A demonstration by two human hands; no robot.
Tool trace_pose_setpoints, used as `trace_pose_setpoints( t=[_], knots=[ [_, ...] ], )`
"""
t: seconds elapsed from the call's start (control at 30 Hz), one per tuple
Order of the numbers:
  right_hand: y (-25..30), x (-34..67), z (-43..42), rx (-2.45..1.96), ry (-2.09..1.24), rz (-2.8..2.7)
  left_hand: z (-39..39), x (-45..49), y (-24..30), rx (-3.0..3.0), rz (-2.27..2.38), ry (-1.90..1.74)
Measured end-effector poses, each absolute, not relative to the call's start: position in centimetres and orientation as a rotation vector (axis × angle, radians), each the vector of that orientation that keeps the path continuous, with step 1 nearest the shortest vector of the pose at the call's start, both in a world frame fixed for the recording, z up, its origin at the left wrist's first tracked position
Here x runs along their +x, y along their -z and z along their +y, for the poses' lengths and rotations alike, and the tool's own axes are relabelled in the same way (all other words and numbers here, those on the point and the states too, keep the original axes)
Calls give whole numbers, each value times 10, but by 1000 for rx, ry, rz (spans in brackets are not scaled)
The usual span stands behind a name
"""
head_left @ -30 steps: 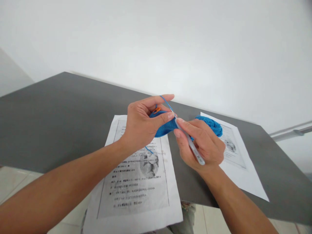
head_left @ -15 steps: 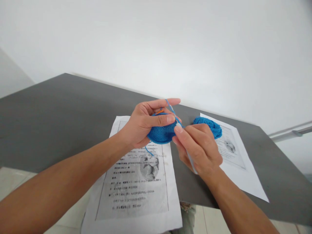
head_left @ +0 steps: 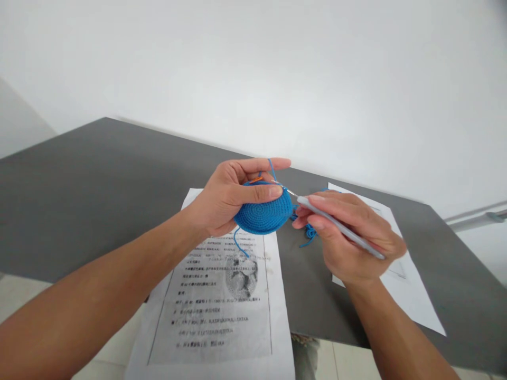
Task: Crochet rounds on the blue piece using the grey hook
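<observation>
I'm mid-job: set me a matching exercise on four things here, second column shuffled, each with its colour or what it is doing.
Column one:
1. Left hand
2. Right hand
3. Stitch marker
4. Table

Column two:
A. Dark grey
B. Grips the pale handle of the hook
C. Orange
D. Pinches the blue crocheted piece

Pairs: 1-D, 2-B, 3-C, 4-A.

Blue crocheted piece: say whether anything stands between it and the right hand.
Nothing visible blocks the right hand: only its grey-handled hook spans the gap to the blue crocheted piece. Loose blue yarn also shows, apparently behind.
</observation>
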State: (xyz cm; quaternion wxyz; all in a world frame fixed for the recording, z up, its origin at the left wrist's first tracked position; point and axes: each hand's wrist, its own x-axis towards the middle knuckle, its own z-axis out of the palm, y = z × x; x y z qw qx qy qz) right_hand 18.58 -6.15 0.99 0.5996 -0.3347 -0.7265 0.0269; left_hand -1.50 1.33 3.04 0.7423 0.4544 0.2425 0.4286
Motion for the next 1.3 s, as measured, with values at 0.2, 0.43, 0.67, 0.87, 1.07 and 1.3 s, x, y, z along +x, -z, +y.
trace_pose_setpoints(
  t=[0.2, 0.43, 0.67, 0.87, 1.07, 1.3],
  knots=[
    [-12, 189, -62, -786, -120, -1646, 15, -16, -32, 1027, 542, -954],
    [-15, 196, -63, -785, -80, -1694, 18, -18, -30, 1042, 525, -910],
    [-20, 204, -64, -801, 32, -1799, 24, -21, -31, 1111, 571, -851],
    [-22, 209, -65, -783, -33, -1844, 27, -24, -32, 1162, 592, -817],
    [-16, 208, -66, -824, -244, -1714, 28, -26, -32, 1161, 615, -760],
    [-20, 209, -64, -786, -40, -1889, 29, -26, -33, 1142, 642, -733]
  ],
)
